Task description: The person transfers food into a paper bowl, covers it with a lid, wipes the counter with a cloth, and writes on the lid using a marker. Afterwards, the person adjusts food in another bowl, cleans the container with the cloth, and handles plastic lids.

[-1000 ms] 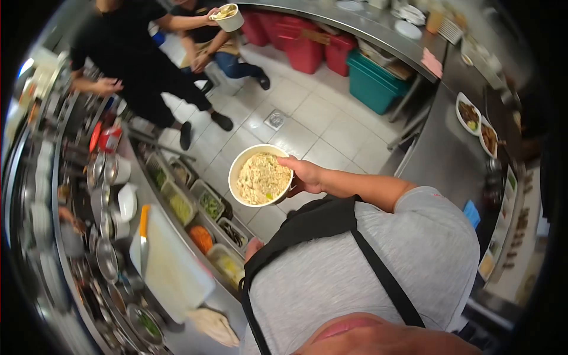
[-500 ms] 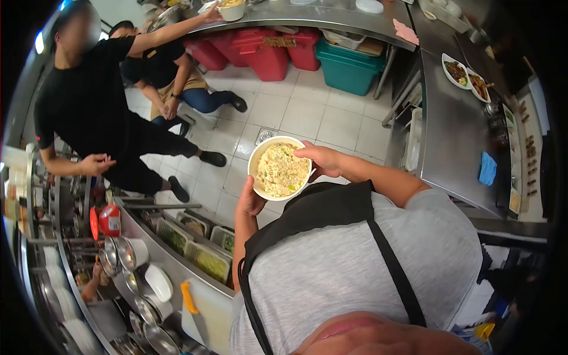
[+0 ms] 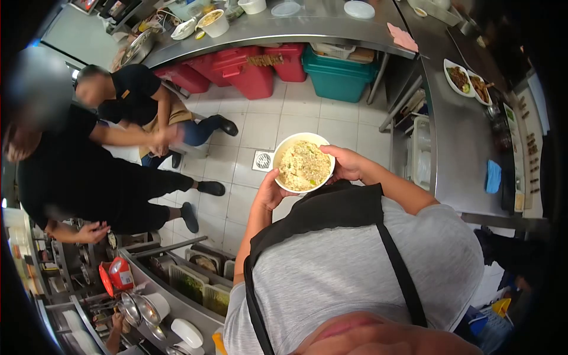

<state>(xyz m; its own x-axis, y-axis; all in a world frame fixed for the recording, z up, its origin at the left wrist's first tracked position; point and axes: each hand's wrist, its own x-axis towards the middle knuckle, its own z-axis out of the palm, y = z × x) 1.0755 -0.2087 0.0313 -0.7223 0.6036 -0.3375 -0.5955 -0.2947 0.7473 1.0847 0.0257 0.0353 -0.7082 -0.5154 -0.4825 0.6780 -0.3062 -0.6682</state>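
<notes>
A round white bowl (image 3: 283, 143) is held in front of my black apron (image 3: 319, 213). Inside it lies what looks like fried rice (image 3: 303, 167), pale yellow with green bits. My left hand (image 3: 271, 189) grips the bowl's left side, its thumb near the rim. On the other side, my right hand (image 3: 344, 163) is closed round the wall, thumb over the rim; the fingers underneath are mostly hidden. The bowl is tilted slightly so that its contents face me.
A person in black (image 3: 65, 171) stands at left, beside a seated person (image 3: 133, 89). Steel counters (image 3: 402, 83) run ahead and right, bearing another food bowl (image 3: 214, 25) and plates (image 3: 467, 81). Red bins (image 3: 242, 74) and a teal bin (image 3: 337, 77) sit below. Food containers (image 3: 192, 287) stand at lower left.
The standing person's hand has left the bowl on the far counter and come down, blurred, near the seated person. My view has shifted; both my hands still hold the bowl.
</notes>
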